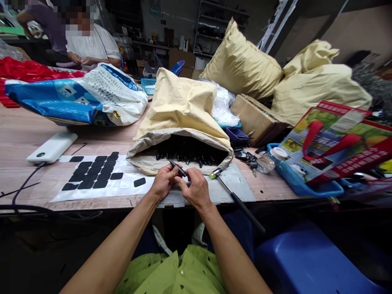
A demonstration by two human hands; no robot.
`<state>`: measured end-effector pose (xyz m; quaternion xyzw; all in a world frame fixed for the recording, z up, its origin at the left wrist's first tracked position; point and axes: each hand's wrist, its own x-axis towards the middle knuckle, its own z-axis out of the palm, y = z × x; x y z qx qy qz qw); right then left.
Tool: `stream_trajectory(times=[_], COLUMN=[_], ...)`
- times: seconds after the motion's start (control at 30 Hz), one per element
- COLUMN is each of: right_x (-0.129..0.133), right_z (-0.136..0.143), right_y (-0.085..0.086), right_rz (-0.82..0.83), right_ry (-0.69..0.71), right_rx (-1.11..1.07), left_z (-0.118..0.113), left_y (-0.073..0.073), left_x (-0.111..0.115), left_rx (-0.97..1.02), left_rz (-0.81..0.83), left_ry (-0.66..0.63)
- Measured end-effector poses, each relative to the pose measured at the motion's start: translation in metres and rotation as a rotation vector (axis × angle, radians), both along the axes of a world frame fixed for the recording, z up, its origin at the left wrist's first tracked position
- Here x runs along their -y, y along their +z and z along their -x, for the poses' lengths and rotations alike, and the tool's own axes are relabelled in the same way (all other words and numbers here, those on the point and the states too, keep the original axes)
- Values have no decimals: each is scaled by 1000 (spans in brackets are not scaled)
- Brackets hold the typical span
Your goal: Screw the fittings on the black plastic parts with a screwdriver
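Centre frame, in front of the open sack (180,106), we note the left hand (163,181) and right hand (196,190) pinching one slim black piece (178,168) between them, apparently a close fingertip-handling step, and we judge the next move calls for a steady, two-sided grip.

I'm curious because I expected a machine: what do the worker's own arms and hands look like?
They're human: the left hand and right hand wear no gloves, and the forearms show no sleeves, watch or cables. Between them is a green shirt with dark specks and a pale button.
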<state>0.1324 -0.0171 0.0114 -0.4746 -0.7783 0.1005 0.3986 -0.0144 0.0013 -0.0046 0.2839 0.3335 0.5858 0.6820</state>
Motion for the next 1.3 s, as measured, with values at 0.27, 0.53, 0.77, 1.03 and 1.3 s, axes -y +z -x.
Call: stream_trajectory(times=[0.27, 0.53, 0.77, 1.03, 1.3], right_x=[2, -2, -6, 0, 5], right_z=[-2, 5, -7, -11, -16], right_y=[5, 2, -1, -5, -4], right_rz=[-64, -211, -125, -73, -69], right_ry=[-27, -31, 22, 23, 15], right_rx=[143, 158, 95, 4, 18], left_z=[1, 0, 2, 2, 1], left_y=[3, 3, 4, 4, 5], left_x=[3, 5, 3, 4, 6], left_rx=[-9, -6, 11, -43, -96], left_rz=[-14, -73, -12, -27, -41], left_ry=[-13, 19, -45, -57, -64])
